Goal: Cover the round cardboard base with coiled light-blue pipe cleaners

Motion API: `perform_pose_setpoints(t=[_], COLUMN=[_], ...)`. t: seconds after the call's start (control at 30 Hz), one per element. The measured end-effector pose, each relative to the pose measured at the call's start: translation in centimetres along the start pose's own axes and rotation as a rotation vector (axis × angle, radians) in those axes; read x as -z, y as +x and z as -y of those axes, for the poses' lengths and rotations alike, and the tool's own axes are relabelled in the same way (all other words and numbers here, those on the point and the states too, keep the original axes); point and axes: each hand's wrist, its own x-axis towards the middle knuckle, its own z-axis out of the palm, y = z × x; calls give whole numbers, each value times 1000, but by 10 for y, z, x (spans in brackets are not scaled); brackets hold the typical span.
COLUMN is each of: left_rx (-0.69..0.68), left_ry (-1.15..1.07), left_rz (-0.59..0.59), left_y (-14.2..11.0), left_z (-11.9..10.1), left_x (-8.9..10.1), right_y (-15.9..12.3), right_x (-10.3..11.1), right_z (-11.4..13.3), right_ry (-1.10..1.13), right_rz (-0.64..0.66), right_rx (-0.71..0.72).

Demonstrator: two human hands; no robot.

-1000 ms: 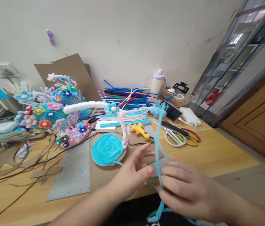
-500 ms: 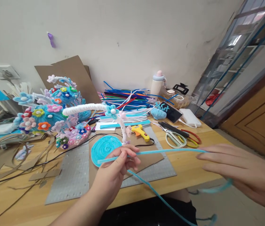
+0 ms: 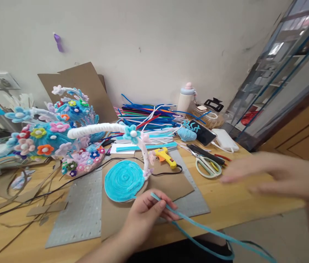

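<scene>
My left hand [image 3: 147, 212] is closed in a pinch on a light-blue pipe cleaner [image 3: 200, 224] at the table's front edge. Its short end sticks up past the thumb, and long strands loop down to the right over the edge. My right hand [image 3: 275, 177], blurred, hovers over the table's right side with fingers stretched out and nothing visible in them. Just beyond the left hand lies a round disc of coiled blue pipe cleaner [image 3: 123, 180] on cardboard. A white wrapped arch [image 3: 96, 129] with a blue flower rises from the disc's right edge.
Behind are a yellow glue gun [image 3: 166, 157], scissors [image 3: 208, 168], a pile of coloured pipe cleaners [image 3: 146, 116], a phone [image 3: 205, 134] and a bottle [image 3: 185, 100]. Flower-covered pieces [image 3: 47, 138] and cardboard scraps [image 3: 47, 208] occupy the left, with a black cable [image 3: 80, 178] crossing there.
My right hand has let go of the pipe cleaner and its fingers now reach across the table's right side. My left hand has moved down and right, off the disc, still pinching the strand.
</scene>
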Motion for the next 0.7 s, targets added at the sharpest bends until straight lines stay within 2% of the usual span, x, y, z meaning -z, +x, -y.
perform_pose_setpoints(t=[0.07, 0.13, 0.23, 0.33, 0.43, 0.53, 0.7], left_rx=[9, 0, -19, -6, 16, 74, 133], left_ry=[9, 7, 6, -4, -33, -88, -197], left_rz=[26, 35, 30, 57, 91, 106, 142], left_y=[-2, -5, -7, -8, -7, -8, -8], left_z=[5, 8, 10, 13, 17, 20, 20], left_x=[1, 1, 2, 7, 13, 18, 20], right_y=[77, 139, 194, 220, 238, 252, 264], right_x=[-7, -23, -56, -88, -109, -119, -123], right_z=[7, 13, 13, 6, 0, -3, -5], right_ry=[-42, -75, -93, -130, -178, -210, -215], right_rz=[102, 162, 185, 213, 235, 235, 253], right_rx=[-60, -97, -108, -132, -156, -164, -110])
